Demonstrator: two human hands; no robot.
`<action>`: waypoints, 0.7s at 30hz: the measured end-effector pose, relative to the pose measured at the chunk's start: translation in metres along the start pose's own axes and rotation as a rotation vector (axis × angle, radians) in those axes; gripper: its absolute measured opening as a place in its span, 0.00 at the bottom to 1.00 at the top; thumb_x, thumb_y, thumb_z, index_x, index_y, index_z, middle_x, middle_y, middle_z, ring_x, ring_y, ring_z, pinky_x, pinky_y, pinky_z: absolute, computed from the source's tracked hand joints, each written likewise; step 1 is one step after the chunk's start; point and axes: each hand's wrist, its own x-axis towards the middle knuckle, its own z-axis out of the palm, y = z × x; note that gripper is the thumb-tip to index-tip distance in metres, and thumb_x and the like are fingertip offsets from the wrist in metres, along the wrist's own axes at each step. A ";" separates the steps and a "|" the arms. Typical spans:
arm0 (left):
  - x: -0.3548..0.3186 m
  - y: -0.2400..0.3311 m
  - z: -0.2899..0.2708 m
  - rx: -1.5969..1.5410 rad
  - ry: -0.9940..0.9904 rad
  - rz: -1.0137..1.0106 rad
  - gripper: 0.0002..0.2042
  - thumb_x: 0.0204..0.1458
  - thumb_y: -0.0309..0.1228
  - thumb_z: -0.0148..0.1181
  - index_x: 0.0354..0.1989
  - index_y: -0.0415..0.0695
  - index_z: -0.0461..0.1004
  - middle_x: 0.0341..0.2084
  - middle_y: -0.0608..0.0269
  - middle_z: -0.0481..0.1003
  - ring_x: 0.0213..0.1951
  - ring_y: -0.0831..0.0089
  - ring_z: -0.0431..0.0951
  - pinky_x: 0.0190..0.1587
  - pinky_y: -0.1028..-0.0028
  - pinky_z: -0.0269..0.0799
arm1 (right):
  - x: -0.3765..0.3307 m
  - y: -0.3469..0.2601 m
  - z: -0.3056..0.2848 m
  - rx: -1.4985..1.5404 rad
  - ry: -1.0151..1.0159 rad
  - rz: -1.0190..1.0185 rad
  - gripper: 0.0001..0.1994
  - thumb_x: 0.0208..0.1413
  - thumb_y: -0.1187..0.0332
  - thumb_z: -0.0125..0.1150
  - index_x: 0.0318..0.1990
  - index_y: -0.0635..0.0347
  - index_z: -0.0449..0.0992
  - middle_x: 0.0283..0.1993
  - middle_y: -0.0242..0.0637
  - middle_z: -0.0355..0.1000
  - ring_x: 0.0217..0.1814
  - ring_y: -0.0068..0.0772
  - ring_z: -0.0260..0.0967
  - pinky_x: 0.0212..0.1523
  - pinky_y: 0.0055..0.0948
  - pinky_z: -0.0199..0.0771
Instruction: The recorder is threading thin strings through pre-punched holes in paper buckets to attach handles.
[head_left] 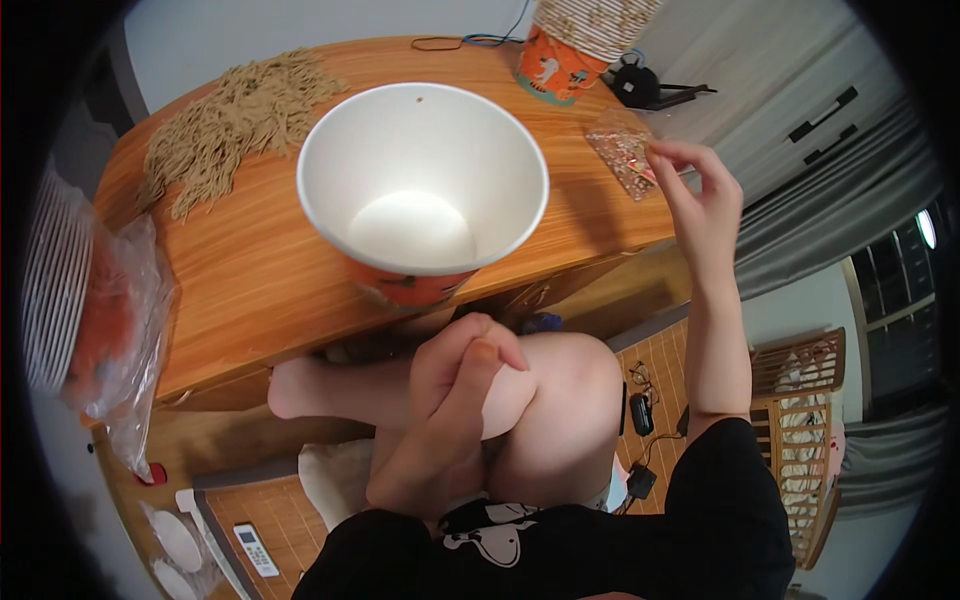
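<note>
My left hand (pixel 455 375) holds a large paper cup (pixel 423 180) from below, gripping its orange base; the cup is white inside and looks bare. The cup hangs over the near edge of a wooden table (pixel 260 270). My right hand (pixel 695 195) is raised at the table's right edge, fingertips pinching a small clear seasoning packet (pixel 622 148) with reddish bits that lies near the edge. My bare knees sit below the cup.
A heap of tan noodle-like strands (pixel 235 115) lies at the table's far left. A stack of orange paper cups (pixel 575 45) stands at the back. A plastic bag with stacked lids (pixel 85 300) hangs at the left. Cables and a remote lie on the floor.
</note>
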 end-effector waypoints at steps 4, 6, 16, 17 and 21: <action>-0.001 0.005 -0.008 -0.058 -0.027 -0.092 0.15 0.67 0.33 0.43 0.29 0.39 0.70 0.25 0.68 0.68 0.31 0.81 0.64 0.36 0.79 0.60 | -0.028 -0.087 -0.005 0.131 -0.356 -0.308 0.09 0.51 0.69 0.69 0.41 0.55 0.84 0.38 0.31 0.80 0.39 0.30 0.71 0.49 0.30 0.60; -0.001 0.004 -0.010 -0.035 -0.054 -0.077 0.15 0.68 0.33 0.43 0.30 0.39 0.69 0.25 0.69 0.68 0.31 0.82 0.64 0.36 0.79 0.60 | -0.034 -0.116 0.006 0.213 -0.494 -0.257 0.12 0.51 0.67 0.69 0.43 0.55 0.84 0.39 0.29 0.80 0.45 0.30 0.70 0.49 0.30 0.60; -0.009 0.007 -0.002 -0.006 0.071 -0.005 0.09 0.66 0.29 0.46 0.36 0.39 0.70 0.28 0.66 0.72 0.30 0.82 0.67 0.35 0.79 0.64 | -0.038 -0.127 0.020 0.290 -0.586 -0.351 0.06 0.49 0.66 0.71 0.35 0.50 0.83 0.37 0.23 0.78 0.44 0.29 0.67 0.48 0.32 0.55; -0.009 0.002 -0.002 -0.005 0.077 -0.002 0.09 0.66 0.29 0.46 0.36 0.39 0.70 0.28 0.66 0.72 0.30 0.82 0.67 0.35 0.79 0.64 | -0.039 -0.130 0.020 0.160 -0.545 -0.407 0.04 0.51 0.64 0.69 0.34 0.48 0.81 0.36 0.20 0.76 0.45 0.28 0.67 0.48 0.33 0.53; -0.005 -0.008 -0.006 0.319 0.179 0.285 0.02 0.61 0.22 0.53 0.39 0.38 0.71 0.26 0.65 0.73 0.24 0.83 0.66 0.28 0.81 0.65 | -0.049 -0.132 0.025 -0.037 -0.361 -0.567 0.05 0.51 0.61 0.67 0.30 0.46 0.77 0.35 0.19 0.72 0.43 0.26 0.66 0.46 0.35 0.48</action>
